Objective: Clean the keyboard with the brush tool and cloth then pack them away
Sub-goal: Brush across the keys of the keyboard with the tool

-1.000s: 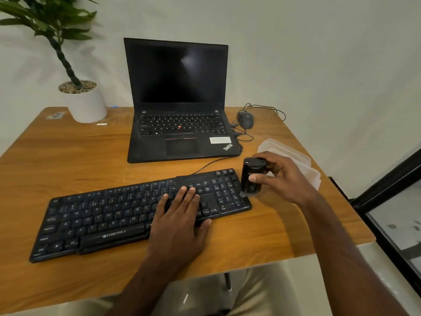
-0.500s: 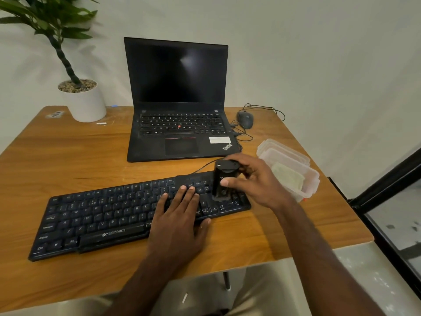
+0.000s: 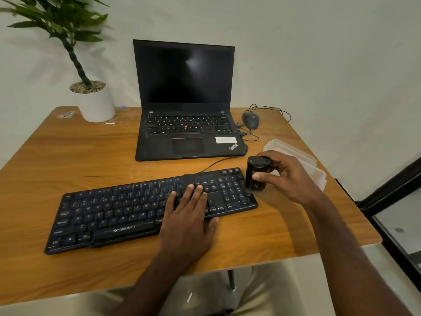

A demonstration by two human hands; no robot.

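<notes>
A black Zebronics keyboard [image 3: 150, 208] is lying slantwise across the near half of a wooden table [image 3: 91, 156], its cable running up toward the open ThinkPad laptop [image 3: 185, 103] behind it. The left hand [image 3: 189, 215] is lying flat on the keys just left of the number pad, fingers straight and close together, thumb resting at the keyboard's near edge, gripping nothing. The right hand [image 3: 284, 176] is holding the black cylindrical brush tool [image 3: 257, 173] upright at the keyboard's far right corner, thumb pressing on its near side and fingers curling round its top and back; its lower end is sitting at the edge of the number pad, though whether it is touching the keys or the table cannot be told. Behind that hand, clear plastic containers [image 3: 305, 160] are sitting near the table's right edge, partly hidden by it; what they are holding cannot be seen. A dark wired mouse [image 3: 251, 119] is lying right of the laptop, and a potted plant [image 3: 91, 96] in a white pot is standing at the far left corner.
</notes>
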